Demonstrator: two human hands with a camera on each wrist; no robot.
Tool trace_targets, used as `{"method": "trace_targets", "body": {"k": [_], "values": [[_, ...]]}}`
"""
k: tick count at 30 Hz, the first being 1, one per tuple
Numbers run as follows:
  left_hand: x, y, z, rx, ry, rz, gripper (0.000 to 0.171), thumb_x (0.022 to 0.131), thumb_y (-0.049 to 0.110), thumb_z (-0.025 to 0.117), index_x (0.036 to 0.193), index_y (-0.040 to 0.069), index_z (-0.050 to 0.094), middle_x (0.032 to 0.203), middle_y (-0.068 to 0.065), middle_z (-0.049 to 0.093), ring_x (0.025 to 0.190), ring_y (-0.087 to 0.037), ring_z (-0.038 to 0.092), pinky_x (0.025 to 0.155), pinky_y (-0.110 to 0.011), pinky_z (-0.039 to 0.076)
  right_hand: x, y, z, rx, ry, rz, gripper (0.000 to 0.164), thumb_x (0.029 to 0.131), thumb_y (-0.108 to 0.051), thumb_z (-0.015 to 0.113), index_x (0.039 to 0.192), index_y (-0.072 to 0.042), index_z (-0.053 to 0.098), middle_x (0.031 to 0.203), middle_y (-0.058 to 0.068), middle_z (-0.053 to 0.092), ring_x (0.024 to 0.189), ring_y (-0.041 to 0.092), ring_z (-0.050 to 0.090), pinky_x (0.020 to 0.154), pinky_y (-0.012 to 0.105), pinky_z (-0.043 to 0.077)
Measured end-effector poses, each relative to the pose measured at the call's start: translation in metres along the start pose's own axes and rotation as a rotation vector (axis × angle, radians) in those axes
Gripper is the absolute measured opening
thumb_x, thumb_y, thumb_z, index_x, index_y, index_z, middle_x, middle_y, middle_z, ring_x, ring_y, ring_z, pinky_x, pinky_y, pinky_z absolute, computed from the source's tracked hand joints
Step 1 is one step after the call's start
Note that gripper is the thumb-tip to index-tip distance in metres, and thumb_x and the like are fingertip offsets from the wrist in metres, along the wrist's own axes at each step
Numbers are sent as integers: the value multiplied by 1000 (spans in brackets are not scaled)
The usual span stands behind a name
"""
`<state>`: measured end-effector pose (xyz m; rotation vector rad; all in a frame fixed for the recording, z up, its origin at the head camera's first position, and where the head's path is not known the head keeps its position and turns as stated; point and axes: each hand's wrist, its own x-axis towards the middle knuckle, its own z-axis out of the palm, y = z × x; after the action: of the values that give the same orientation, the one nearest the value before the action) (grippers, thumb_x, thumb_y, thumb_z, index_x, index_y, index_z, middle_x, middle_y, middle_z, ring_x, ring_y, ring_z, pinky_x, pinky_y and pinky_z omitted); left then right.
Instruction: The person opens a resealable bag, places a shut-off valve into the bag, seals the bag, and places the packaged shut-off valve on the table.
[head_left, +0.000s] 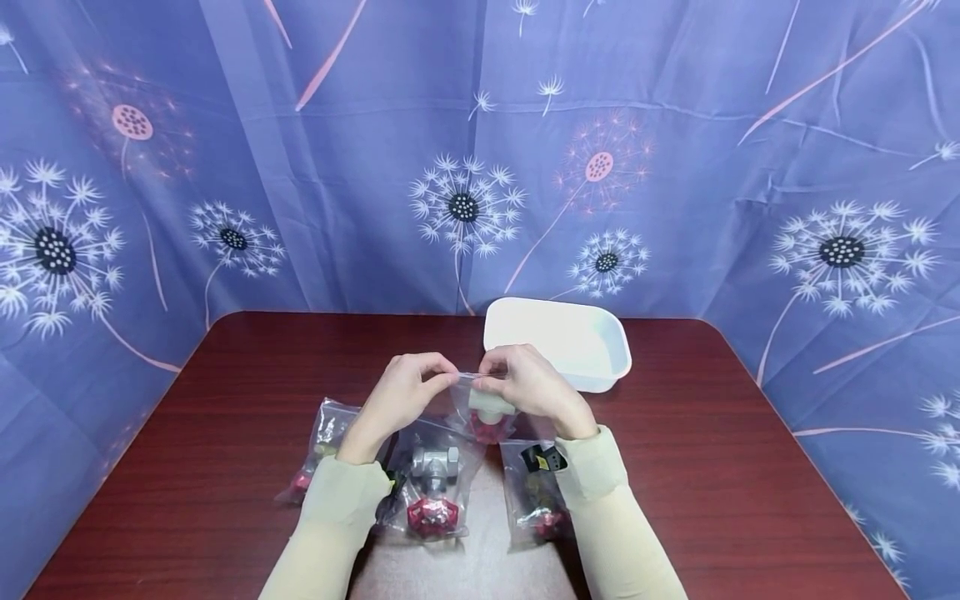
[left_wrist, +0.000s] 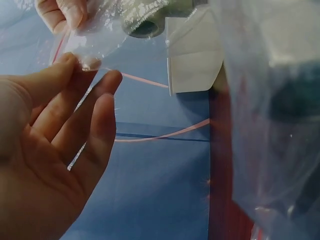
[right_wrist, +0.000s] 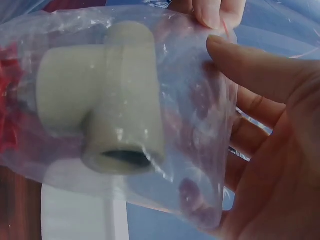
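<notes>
Both hands hold up a clear zip bag (right_wrist: 195,125) by its top edge, above the middle of the table. Inside it is a pale plastic valve (right_wrist: 100,90), tee-shaped, with a red handwheel (head_left: 489,429) at the lower end. My left hand (head_left: 401,396) pinches one part of the bag's top between thumb and index finger, its other fingers loose in the left wrist view. Close beside it, my right hand (head_left: 531,385) pinches the same edge, with fingers behind the film. Whether the seal is closed I cannot tell.
On the table (head_left: 750,500) below lies a bagged metal valve (head_left: 433,467) with a red handwheel. Other bagged parts lie left (head_left: 330,429) and right (head_left: 536,492), partly under the forearms. A white plastic tub (head_left: 596,383) stands behind the right hand, before a blue floral curtain (head_left: 360,250).
</notes>
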<state>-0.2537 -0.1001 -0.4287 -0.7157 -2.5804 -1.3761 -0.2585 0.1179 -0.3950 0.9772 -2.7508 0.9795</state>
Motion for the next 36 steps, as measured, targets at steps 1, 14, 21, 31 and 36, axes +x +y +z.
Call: {"method": "trace_targets", "body": {"k": [1, 14, 21, 31, 36], "values": [[0, 0, 0, -1, 6, -6, 5, 92, 19, 70, 91, 18, 75, 82, 12, 68, 73, -12, 56, 68, -33, 47, 0, 1, 0, 4, -2, -4, 14, 86, -15, 76, 76, -16, 66, 72, -11, 62, 66, 8, 51, 63, 28, 44], [0, 1, 0, -15, 13, -62, 5, 90, 20, 72, 91, 19, 77, 87, 11, 70, 80, -11, 61, 72, -33, 50, -2, 4, -1, 9, 0, 9, 16, 85, -16, 77, 74, -17, 65, 69, -12, 60, 64, 8, 49, 62, 27, 43], [0, 1, -1, -6, 18, -52, 4, 90, 19, 72, 91, 20, 76, 87, 11, 70, 79, -11, 61, 72, -33, 49, -4, 8, -5, 11, -16, 45, 17, 84, -18, 78, 73, -18, 66, 68, -11, 58, 59, 10, 45, 56, 26, 39], [0, 3, -2, -11, 13, -67, 5, 91, 19, 72, 92, 19, 76, 88, 10, 71, 80, -10, 62, 72, -33, 50, -4, 10, -5, 12, -20, 19, 17, 86, -17, 77, 73, -17, 65, 67, -12, 58, 61, 9, 48, 59, 27, 41], [-1, 2, -2, -23, 8, -75, 6, 91, 19, 71, 94, 17, 76, 90, 8, 71, 81, -10, 63, 73, -34, 50, -6, 9, -8, 5, -49, 48, 12, 84, -17, 78, 80, -16, 68, 72, -12, 61, 66, 9, 51, 65, 28, 45]]}}
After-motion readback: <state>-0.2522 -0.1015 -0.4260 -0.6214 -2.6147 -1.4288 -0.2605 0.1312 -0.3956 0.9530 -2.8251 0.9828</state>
